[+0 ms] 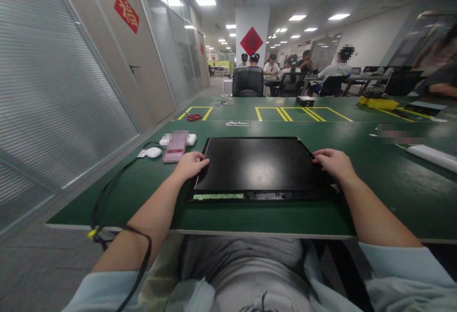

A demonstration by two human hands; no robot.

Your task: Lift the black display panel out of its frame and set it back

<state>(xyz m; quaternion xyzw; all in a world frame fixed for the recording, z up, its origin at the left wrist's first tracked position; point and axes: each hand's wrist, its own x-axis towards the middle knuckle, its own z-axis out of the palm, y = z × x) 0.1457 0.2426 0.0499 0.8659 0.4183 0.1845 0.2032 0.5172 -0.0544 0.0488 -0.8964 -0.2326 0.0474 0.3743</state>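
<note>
A black flat display panel (257, 164) lies on the green table in front of me. Along its near edge runs a dark strip with a green circuit board (218, 197) at the left part. My left hand (189, 165) grips the panel's left edge, thumb on top and fingers at the side. At the opposite edge, near the upper right, my right hand (333, 162) pinches the border between thumb and fingers. What the fingertips do beneath the edges is hidden.
Left of the panel lie a phone (174, 148) and a white rounded device (153, 152) on a black cable. Red-handled scissors (194, 117) and small white pieces (237, 123) lie farther back. A white roll (433, 157) and a yellow item (378, 103) are at right. People sit beyond.
</note>
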